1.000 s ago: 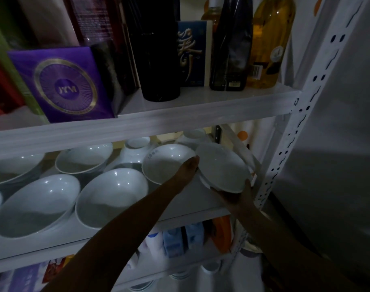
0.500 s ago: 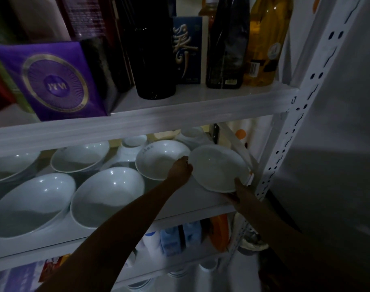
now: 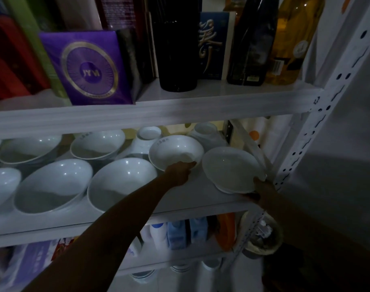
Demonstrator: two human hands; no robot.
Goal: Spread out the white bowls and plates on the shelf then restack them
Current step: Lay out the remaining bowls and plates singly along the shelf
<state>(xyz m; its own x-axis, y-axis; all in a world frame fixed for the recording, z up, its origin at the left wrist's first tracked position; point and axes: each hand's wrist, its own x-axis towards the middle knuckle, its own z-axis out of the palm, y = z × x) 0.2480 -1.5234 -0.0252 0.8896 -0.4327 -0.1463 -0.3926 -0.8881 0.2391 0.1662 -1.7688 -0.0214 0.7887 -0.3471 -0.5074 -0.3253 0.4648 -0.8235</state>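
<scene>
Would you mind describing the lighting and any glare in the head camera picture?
Head view: dim overall; small glare spots on the glossy white bowls; left hand and right hand are dark silhouettes; the white metal shelf edge looks slightly smeared; wide-angle bending at the borders.

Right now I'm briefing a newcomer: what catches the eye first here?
White bowls spread open across the middle shelf. The left hand grips one bowl's rim, the right hand holds a plate at the shelf's right end. Above, a purple box beside dark bottles.
</scene>
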